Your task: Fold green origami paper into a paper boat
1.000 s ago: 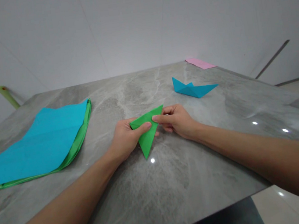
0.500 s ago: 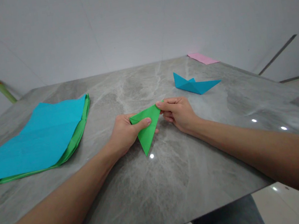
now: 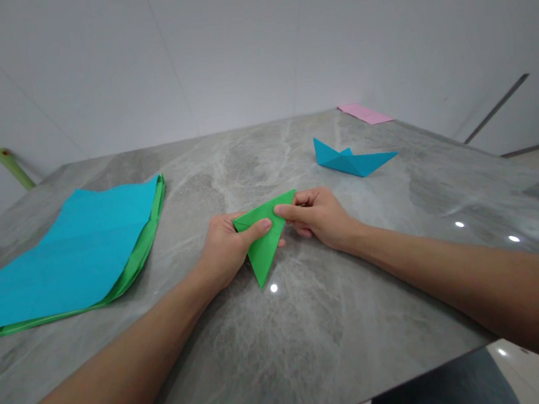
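A green folded paper triangle is held between both hands above the tabletop, one point hanging down toward me. My left hand grips its left side, thumb flat across the front and fingers behind. Pinching the right side is my right hand, its thumb on the front face just below the upper right corner. The fingers behind the paper are mostly hidden. Beyond my right hand, a blue paper boat rests on the table.
Large blue sheets lie over green sheets on the left of the grey marbled table. A pink paper lies at the far right edge. A pale wall stands behind the table.
My right thumb has shifted from the triangle's upper right corner down and left onto its face, so the corner tip now shows. The whole view has tilted slightly.
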A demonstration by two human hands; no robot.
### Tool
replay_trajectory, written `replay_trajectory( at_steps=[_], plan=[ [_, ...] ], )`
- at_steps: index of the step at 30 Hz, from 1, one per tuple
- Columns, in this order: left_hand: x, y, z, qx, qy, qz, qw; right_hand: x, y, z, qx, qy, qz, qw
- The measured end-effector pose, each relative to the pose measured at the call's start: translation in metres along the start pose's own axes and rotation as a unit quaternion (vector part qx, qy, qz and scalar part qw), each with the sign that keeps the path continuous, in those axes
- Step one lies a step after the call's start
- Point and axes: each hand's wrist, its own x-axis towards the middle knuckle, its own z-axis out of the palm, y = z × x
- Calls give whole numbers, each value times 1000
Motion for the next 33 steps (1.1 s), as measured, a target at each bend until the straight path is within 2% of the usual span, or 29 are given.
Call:
replay_trajectory(
  at_steps=[6, 13, 17, 20, 25, 29, 33],
  plan=[
    [-3, 3, 3, 10, 8, -14, 1000, 0, -4, 0, 33, 42, -5, 999],
    [-6, 5, 2, 37, -9, -3, 999, -10, -6, 5, -57, -20, 24, 998],
    [-7, 7, 3, 39, -23, -7, 999, -6, -3, 4, -9, 31, 10, 999],
    [-8, 7, 3, 78, -26, 14, 996, -4, -2, 2, -4, 47, -8, 999],
    [-10, 9, -1, 132, -100, -13, 986, -6, -8, -1, -49, 39, -52, 997],
    [-12, 9, -1, 166, -69, 16, 984, -6, -12, -3, -77, 34, -76, 994],
    [-12, 10, 1, 201, -46, 41, 978, -6, -10, -2, -67, 39, -47, 996]
  ],
)
